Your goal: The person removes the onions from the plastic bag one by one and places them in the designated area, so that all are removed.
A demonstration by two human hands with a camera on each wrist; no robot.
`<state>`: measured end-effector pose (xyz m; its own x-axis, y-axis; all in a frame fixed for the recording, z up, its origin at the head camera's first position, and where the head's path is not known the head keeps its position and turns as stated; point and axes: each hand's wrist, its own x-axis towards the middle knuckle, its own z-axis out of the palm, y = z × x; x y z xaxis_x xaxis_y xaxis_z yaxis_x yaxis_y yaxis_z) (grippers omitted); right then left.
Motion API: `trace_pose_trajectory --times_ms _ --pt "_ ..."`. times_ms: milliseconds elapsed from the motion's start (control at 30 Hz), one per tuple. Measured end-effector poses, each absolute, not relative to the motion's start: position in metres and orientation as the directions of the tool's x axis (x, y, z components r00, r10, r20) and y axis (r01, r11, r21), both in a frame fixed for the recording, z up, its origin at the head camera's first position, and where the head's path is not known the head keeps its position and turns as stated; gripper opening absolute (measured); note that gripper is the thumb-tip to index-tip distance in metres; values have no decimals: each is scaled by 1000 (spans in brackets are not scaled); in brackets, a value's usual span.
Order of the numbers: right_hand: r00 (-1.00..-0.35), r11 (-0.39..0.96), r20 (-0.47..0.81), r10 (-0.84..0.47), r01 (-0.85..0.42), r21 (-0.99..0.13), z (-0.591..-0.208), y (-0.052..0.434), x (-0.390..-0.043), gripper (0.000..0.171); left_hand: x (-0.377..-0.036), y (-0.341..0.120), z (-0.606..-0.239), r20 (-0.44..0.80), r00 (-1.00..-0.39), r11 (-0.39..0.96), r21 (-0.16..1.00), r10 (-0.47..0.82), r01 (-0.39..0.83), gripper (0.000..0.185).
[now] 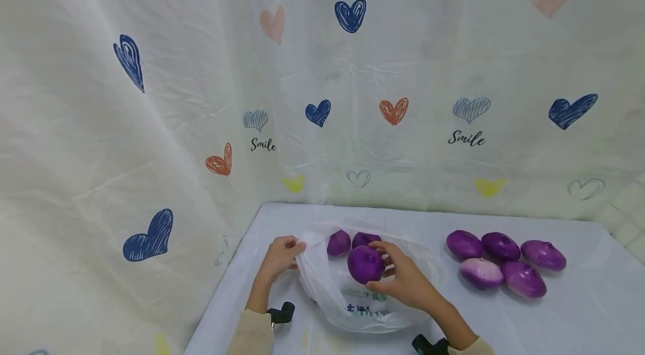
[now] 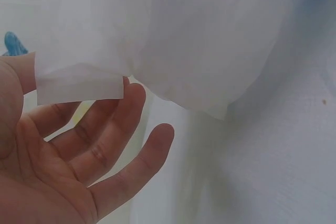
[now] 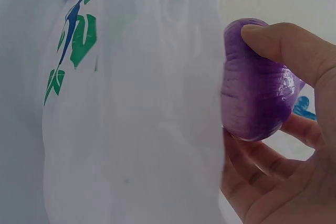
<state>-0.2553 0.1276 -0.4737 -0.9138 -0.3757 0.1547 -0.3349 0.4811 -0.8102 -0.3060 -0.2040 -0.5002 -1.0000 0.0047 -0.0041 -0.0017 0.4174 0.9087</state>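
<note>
The right hand [image 1: 403, 282] curls its fingers [image 3: 278, 43] round a purple onion [image 1: 365, 264]; the left hand [image 1: 279, 257] apparently pinches the plastic bag [image 1: 322, 282] rim, lower centre.

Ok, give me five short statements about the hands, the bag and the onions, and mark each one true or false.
1. The right hand grips a purple onion. True.
2. The left hand rests flat on the table. False: it holds up the edge of the plastic bag.
3. Five purple onions lie in a group on the table to the right of the bag. True.
4. The bag has nothing in it. False: two onions already show inside it.
5. The bag is plain black. False: it is white and see-through, with green and blue print.
</note>
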Motion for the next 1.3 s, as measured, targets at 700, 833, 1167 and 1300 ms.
trace_pose_trajectory --times_ms 700,833,1167,1300 --pt "-863 417 343 -371 -485 -769 -460 170 -238 80 -305 -201 -500 -4 -1000 442 897 -13 -9 26" --pt "-856 407 374 -356 -502 -763 -456 183 -236 77 -305 -201 -500 -3 -1000 447 895 -11 -8 26" --pt "-863 456 424 -274 -505 -733 -445 220 -231 77 -303 -201 -499 1 -1000 442 897 -8 -2 26" --pt "-877 482 417 -237 -479 -733 -439 235 -227 78 -303 -200 -498 7 -1000 441 898 -8 3 25"
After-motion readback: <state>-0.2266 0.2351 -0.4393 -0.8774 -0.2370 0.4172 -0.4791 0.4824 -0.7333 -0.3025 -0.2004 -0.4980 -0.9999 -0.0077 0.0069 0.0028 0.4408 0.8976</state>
